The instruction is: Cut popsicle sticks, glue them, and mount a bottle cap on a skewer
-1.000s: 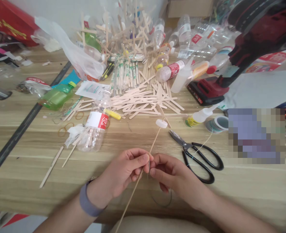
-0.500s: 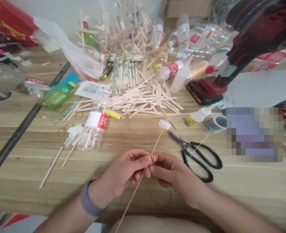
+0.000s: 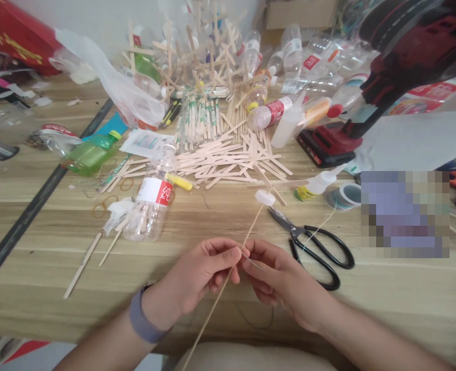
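My left hand (image 3: pixel 216 265) pinches a thin wooden skewer (image 3: pixel 217 305) that slants from my lap up to the right. On the skewer's far part sits a white bottle cap (image 3: pixel 265 197), with a flat wooden stick (image 3: pixel 273 188) just behind it. Close against the left fingertips, my right hand (image 3: pixel 268 270) is closed on a thin thread (image 3: pixel 253 262), which runs from the skewer over the right fingers. A loop of thread hangs below that hand. Black-handled scissors (image 3: pixel 313 242) lie to the right, near a spool of thread (image 3: pixel 343 197).
A clear bottle (image 3: pixel 146 206) holding sticks stands left of centre, near a yellow cutter (image 3: pixel 179 181). Beyond lies a pile of craft sticks (image 3: pixel 220 159). A glue bottle (image 3: pixel 316 184) and a red-and-black power tool (image 3: pixel 339 136) are on the right. Plastic bottles crowd the back.
My right fingers have shifted slightly and the thread now lies visibly across them. The skewer's far part with the cap has moved a little to the right.
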`<state>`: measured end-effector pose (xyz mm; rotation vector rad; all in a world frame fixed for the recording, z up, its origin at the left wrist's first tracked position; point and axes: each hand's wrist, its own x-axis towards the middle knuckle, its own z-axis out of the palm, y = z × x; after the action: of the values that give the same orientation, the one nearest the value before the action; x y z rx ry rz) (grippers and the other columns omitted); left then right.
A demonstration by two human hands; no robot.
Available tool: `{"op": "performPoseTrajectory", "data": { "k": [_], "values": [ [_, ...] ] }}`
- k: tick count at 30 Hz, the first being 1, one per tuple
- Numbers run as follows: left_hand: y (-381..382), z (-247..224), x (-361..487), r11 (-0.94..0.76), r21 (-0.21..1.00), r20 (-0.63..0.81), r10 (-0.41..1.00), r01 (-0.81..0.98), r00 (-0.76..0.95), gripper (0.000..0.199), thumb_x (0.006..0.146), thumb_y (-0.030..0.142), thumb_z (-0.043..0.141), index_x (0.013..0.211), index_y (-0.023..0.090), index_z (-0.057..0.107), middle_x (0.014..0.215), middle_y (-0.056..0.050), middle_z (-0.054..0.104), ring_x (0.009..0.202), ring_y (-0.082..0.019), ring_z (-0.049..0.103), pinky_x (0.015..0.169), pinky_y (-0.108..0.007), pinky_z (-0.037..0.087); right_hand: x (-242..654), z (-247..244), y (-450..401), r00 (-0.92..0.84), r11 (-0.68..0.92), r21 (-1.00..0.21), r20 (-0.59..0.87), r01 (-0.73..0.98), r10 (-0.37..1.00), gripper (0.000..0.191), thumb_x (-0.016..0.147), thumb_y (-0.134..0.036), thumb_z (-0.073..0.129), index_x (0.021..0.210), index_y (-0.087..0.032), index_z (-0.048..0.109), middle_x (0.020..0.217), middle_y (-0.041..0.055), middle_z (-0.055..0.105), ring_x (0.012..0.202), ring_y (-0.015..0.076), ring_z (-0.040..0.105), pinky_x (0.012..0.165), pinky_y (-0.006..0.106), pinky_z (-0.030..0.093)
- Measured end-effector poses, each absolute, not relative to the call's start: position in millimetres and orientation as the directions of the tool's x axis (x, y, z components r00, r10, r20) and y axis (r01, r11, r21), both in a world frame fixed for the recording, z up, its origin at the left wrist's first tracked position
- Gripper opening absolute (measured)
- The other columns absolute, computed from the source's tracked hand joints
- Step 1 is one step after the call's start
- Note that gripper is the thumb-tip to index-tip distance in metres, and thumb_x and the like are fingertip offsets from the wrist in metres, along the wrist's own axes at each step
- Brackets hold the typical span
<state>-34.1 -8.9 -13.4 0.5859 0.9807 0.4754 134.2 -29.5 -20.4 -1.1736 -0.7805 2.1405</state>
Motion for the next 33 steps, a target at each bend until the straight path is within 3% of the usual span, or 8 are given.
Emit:
{"op": "performPoseTrajectory", "data": {
  "k": [4, 10, 18, 25, 33],
  "values": [
    [-8.9, -11.3, -32.5, 0.741, 0.664, -0.617, 0.622, -0.106, 0.483, 0.034, 0.068, 0.048, 0.079, 0.075, 0.017, 0.065, 0.050, 0.005, 0.057, 0.039, -0.004, 0.030, 0.037, -0.019, 0.017, 134.1, -20.4, -27.2, -0.478, -0.648, -0.741, -0.512, -0.175, 0.714, 0.040, 0.069, -0.047, 0.081, 0.076, -0.018, 0.054, 0.070, -0.0025, 0.059, 0.053, 0.0054, 0.035, 0.044, 0.020, 0.021],
    [-9.8, -12.4, -30.9, 0.744, 0.659, -0.615, 0.616, -0.107, 0.493, 0.035, 0.066, 0.048, 0.080, 0.072, 0.017, 0.065, 0.051, 0.004, 0.057, 0.040, -0.004, 0.033, 0.039, -0.020, 0.018, 133.8, -18.5, -26.9, -0.475, -0.686, -0.692, -0.537, -0.225, 0.697, 0.042, 0.066, -0.048, 0.083, 0.071, -0.017, 0.055, 0.065, -0.0031, 0.057, 0.052, 0.0050, 0.034, 0.045, 0.019, 0.021],
    [-9.4, -12.2, -32.3, 0.683, 0.723, -0.586, 0.684, -0.100, 0.435, 0.029, 0.071, 0.044, 0.075, 0.074, 0.016, 0.068, 0.054, 0.002, 0.059, 0.044, -0.005, 0.034, 0.043, -0.021, 0.019, 140.7, -18.3, -25.0, -0.463, -0.685, -0.697, -0.546, -0.210, 0.698, 0.042, 0.074, -0.053, 0.075, 0.081, -0.019, 0.053, 0.069, -0.0039, 0.060, 0.037, 0.0013, 0.036, 0.033, 0.018, 0.017],
    [-11.8, -11.7, -32.0, 0.626, 0.780, -0.588, 0.736, -0.007, 0.336, 0.027, 0.074, 0.043, 0.070, 0.074, 0.016, 0.068, 0.051, 0.003, 0.055, 0.046, -0.007, 0.033, 0.045, -0.023, 0.019, 140.1, -19.3, -25.6, -0.410, -0.606, -0.780, -0.506, -0.160, 0.759, 0.040, 0.078, -0.054, 0.070, 0.079, -0.018, 0.052, 0.053, -0.0096, 0.039, 0.041, 0.0027, 0.027, 0.040, 0.021, 0.013],
    [-10.4, -11.6, -31.7, 0.581, 0.810, -0.568, 0.746, 0.077, 0.347, 0.025, 0.074, 0.042, 0.068, 0.070, 0.017, 0.068, 0.050, 0.004, 0.052, 0.043, -0.006, 0.029, 0.044, -0.024, 0.018, 142.9, -15.6, -25.8, -0.372, -0.519, -0.847, -0.448, -0.114, 0.813, 0.040, 0.079, -0.056, 0.068, 0.075, -0.019, 0.051, 0.051, -0.0095, 0.036, 0.044, 0.0053, 0.027, 0.042, 0.023, 0.016]
  ]
}}
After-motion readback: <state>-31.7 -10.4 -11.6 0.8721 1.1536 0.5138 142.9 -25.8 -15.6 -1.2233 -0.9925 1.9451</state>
